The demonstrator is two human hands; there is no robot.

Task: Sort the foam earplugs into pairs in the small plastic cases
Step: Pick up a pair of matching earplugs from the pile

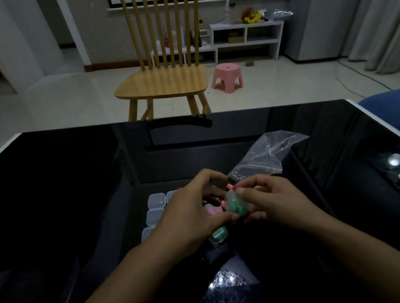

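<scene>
Above the black glass table (70, 196), both hands meet over a cluster of small cases. The left hand (192, 214) and the right hand (273, 200) together hold one clear case (236, 204) with green earplugs (236, 208) showing inside it, lifted a little off the table, probably so the lid can be worked with the thumbs. The right thumb presses on the case's upper edge, fingers curled behind; the left thumb and fingers curl round its near side. A pink earplug (230, 186) pokes up between the fingertips, though I cannot tell which hand pinches it. Empty cases (156, 200) sit in a column just left of the hands, close by for the next pairs. One filled green case (218, 234) lies under the left palm, beside a pinkish one that is mostly hidden. An open plastic bag (267, 157) lies just behind the hands. Both forearms reach in from the near edge, wrists angled toward each other.
</scene>
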